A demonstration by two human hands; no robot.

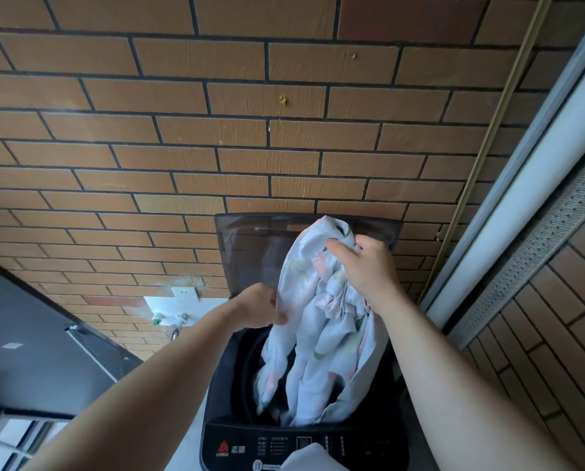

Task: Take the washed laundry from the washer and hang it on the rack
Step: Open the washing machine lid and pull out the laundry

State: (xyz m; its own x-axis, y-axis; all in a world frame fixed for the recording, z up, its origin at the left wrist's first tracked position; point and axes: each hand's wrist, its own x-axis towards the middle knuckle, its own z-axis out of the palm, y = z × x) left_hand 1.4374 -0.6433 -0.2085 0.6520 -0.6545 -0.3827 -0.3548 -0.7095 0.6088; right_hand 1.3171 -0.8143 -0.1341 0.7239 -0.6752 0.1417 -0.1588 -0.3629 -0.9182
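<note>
Brick wall [182, 130] behind a top-loading washer [223, 402], whose lid [250, 253] stood raised against the bricks. The laundry [321, 334], a pale printed cloth twisted into ropes, hung half out of the drum with its lower folds inside. The right hand [366, 266] gripped the bunched top, and the left hand [260, 307] pinched a side edge lower down. The cloth looked soft and limp. It was probably damp, so heavier than its bulk suggested and likely to cling. A hold on a hem or corner would probably suit shaking it out. No rack was in view.
</note>
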